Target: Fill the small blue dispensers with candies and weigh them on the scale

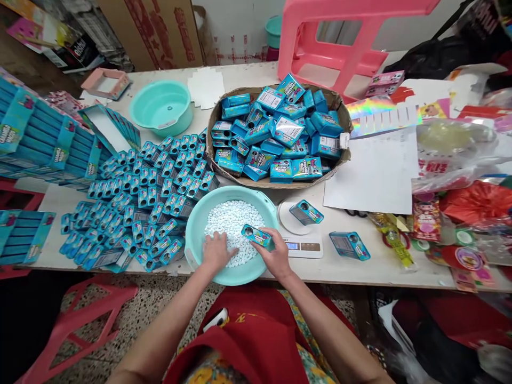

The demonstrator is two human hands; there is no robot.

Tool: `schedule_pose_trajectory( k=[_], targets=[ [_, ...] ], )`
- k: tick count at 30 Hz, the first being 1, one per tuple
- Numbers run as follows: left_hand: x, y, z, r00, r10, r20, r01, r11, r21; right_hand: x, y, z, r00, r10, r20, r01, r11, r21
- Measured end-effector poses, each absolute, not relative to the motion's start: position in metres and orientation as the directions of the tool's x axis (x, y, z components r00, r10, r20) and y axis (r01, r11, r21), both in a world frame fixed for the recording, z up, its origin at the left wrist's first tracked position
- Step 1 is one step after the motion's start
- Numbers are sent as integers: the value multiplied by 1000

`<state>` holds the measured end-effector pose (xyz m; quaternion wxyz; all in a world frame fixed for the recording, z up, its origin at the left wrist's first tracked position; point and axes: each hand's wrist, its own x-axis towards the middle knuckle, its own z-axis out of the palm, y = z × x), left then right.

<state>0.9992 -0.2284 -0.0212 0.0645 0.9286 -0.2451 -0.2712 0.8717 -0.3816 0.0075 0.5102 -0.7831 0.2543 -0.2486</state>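
Note:
A turquoise basin [193, 218] in front of me holds a heap of small white candies [230, 210]. My left hand [218, 252] reaches into the candies, fingers down and partly sunk among them; whether it holds any is hidden. Over the basin's right side, my right hand [276, 252] grips a small blue candy box [256, 236] with a dark round hole in its top end. Just right of the basin, another blue box [306, 212] lies on the round plate of a white digital scale [316, 247]. One more blue box [349, 246] lies farther right on the table.
A cardboard tray [347, 122] full of blue boxes stands behind the basin. Rows of upright blue boxes [152, 194] crowd the left. An overturned pink stool [340, 32], white paper sheets [372, 170] and packaged goods [472, 208] occupy the back and right. Another turquoise basin [160, 106] sits back left.

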Motion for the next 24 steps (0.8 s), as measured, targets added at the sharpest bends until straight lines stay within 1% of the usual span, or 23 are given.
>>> schedule_pose_trajectory(
  k=[1,2,3,4,5,8,9,11,12,13,14,15,16,17,19,24],
  targets=[
    [987,-230,-25,709,-482,-515,-433,-874,221,872,-380,1,726,-672,148,-149,-364,-919],
    [976,-233,-27,684,-478,-551,-431,-874,224,872,-378,-5,703,-691,167,-152,-376,-914],
    [965,-238,-28,657,-483,-580,-417,-873,254,873,-376,-8,684,-706,185,-152,-386,-910],
    [957,-242,-28,632,-495,-597,-389,-868,308,873,-375,-9,671,-715,197,-151,-391,-908],
    [950,-247,-27,616,-514,-596,-339,-857,389,873,-374,-7,667,-718,199,-149,-390,-909],
    [946,-257,-29,624,-561,-545,-128,-761,636,874,-374,5,672,-727,142,-154,-325,-933],
    [948,-257,-31,633,-566,-529,-74,-724,686,874,-375,11,673,-730,116,-157,-295,-943],
    [958,-255,-33,633,-577,-516,-18,-677,735,876,-375,21,685,-725,71,-164,-248,-955],
    [964,-253,-33,627,-577,-523,40,-647,762,878,-376,25,696,-716,57,-167,-239,-957],
    [971,-250,-32,616,-569,-545,148,-596,789,879,-377,28,711,-701,48,-171,-239,-956],
    [977,-247,-29,597,-556,-578,294,-519,803,881,-377,29,726,-686,42,-176,-244,-954],
    [983,-244,-25,576,-541,-613,454,-412,790,883,-378,30,735,-677,38,-183,-252,-950],
    [989,-242,-19,558,-527,-642,591,-292,752,884,-379,29,739,-673,38,-189,-261,-947],
    [994,-242,-11,548,-515,-658,680,-184,710,884,-380,27,745,-666,42,-192,-274,-942],
    [1001,-245,8,585,-502,-637,723,-34,690,885,-380,23,766,-642,42,-209,-310,-927],
    [1007,-269,46,754,-457,-471,617,247,747,888,-372,18,835,-550,-18,-294,-417,-860]
  ],
)
